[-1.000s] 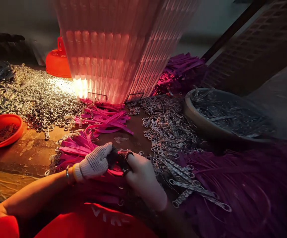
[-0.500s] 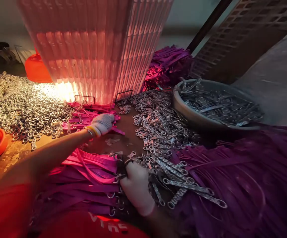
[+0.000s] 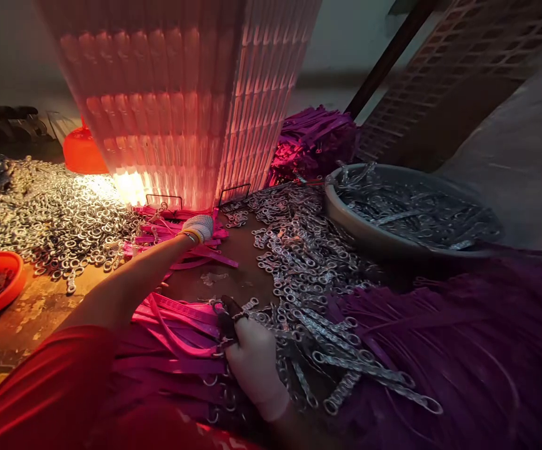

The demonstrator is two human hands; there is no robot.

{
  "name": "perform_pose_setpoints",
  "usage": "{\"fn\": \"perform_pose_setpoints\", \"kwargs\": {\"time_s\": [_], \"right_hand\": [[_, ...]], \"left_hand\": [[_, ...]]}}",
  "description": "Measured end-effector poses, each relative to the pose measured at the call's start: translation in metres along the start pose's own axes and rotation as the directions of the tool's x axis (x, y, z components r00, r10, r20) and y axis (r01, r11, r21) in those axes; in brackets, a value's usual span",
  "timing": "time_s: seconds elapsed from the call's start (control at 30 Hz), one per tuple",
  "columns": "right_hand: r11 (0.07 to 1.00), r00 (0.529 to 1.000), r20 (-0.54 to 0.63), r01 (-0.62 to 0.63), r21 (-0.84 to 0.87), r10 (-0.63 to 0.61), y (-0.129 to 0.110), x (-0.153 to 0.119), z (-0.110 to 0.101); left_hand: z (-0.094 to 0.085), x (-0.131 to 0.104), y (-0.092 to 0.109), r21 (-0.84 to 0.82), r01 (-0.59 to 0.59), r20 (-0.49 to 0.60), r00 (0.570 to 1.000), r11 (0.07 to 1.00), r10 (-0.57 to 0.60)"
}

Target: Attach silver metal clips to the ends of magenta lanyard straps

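Note:
My left hand [image 3: 199,228], in a pale knitted glove, reaches out to the pink straps [image 3: 205,253] at the foot of the plastic sheets. Its fingers are bent together, partly out of sight, and a bit of pink strap sticks up at the fingertips. Closer to me, my right hand [image 3: 254,362], also gloved, is closed round a dark tool [image 3: 228,315], perhaps pliers; most of it is hidden. Beside it on the left lie magenta straps [image 3: 172,340] with metal rings at their ends. Braided metal links with ringed ends [image 3: 359,362] lie just to its right.
Ribbed translucent sheets [image 3: 158,112] stand upright behind the work, beside a lit red lamp [image 3: 85,150]. Metal rings [image 3: 59,219] are heaped at left, near a red bowl [image 3: 15,290]. A grey basin [image 3: 355,222] of metal pieces and purple straps [image 3: 467,325] fill the right.
My left hand has moved slightly left and its fingers are bent more out of sight. My right hand stays nearly in place with the dark tool. The view has shifted slightly.

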State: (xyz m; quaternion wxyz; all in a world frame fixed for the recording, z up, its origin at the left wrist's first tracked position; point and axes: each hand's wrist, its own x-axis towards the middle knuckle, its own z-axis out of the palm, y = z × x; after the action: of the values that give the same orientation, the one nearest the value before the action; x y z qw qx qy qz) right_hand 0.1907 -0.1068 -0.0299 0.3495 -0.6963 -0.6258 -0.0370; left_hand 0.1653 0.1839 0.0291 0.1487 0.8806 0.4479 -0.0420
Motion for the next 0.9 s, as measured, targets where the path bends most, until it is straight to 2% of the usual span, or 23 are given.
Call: {"fn": "perform_pose_setpoints", "kwargs": {"time_s": [0.1, 0.2, 0.3, 0.4, 0.5, 0.57, 0.67, 0.73, 0.8, 0.9], "right_hand": [[0.985, 0.997, 0.008, -0.08, 0.152, 0.079, 0.004, 0.005, -0.005], [0.878, 0.979, -0.013, -0.174, 0.447, 0.201, 0.006, 0.023, -0.02], [0.76, 0.961, -0.076, -0.159, 0.63, 0.265, 0.002, 0.046, -0.037], [0.728, 0.981, -0.057, -0.099, 0.678, 0.187, -0.014, 0.059, -0.043], [0.743, 0.999, 0.031, -0.042, 0.668, 0.029, -0.037, 0.055, -0.037], [0.777, 0.996, 0.07, 0.001, 0.629, -0.057, -0.05, 0.047, -0.034], [0.813, 0.987, 0.105, 0.039, 0.581, -0.123, -0.059, 0.036, -0.036], [0.853, 0.983, 0.128, 0.045, 0.52, -0.13, -0.058, 0.034, -0.041], [0.914, 0.977, 0.173, 0.048, 0.404, -0.128, -0.054, 0.034, -0.044], [0.982, 0.955, 0.266, 0.084, 0.169, -0.128, -0.052, 0.034, -0.043]], "left_hand": [[-0.02, -0.03, -0.006, -0.074, -0.066, -0.09, 0.994, 0.995, 0.059], [-0.028, -0.076, -0.016, -0.176, -0.186, -0.161, 0.974, 0.967, 0.158], [-0.017, -0.13, -0.027, -0.275, -0.3, -0.182, 0.949, 0.913, 0.257], [0.003, -0.178, -0.03, -0.424, -0.364, -0.2, 0.931, 0.829, 0.307], [0.02, -0.215, -0.024, -0.655, -0.375, -0.241, 0.927, 0.656, 0.289], [0.027, -0.234, -0.019, -0.794, -0.298, -0.225, 0.954, 0.53, 0.199], [0.036, -0.254, -0.013, -0.949, -0.091, -0.082, 0.996, 0.302, 0.044], [0.04, -0.262, -0.013, -0.988, -0.008, -0.006, 1.0, 0.156, 0.012], [0.042, -0.266, -0.015, -0.997, 0.014, 0.014, 1.0, 0.075, -0.001], [0.043, -0.27, -0.018, -0.998, 0.013, 0.013, 1.0, 0.069, 0.003]]}}
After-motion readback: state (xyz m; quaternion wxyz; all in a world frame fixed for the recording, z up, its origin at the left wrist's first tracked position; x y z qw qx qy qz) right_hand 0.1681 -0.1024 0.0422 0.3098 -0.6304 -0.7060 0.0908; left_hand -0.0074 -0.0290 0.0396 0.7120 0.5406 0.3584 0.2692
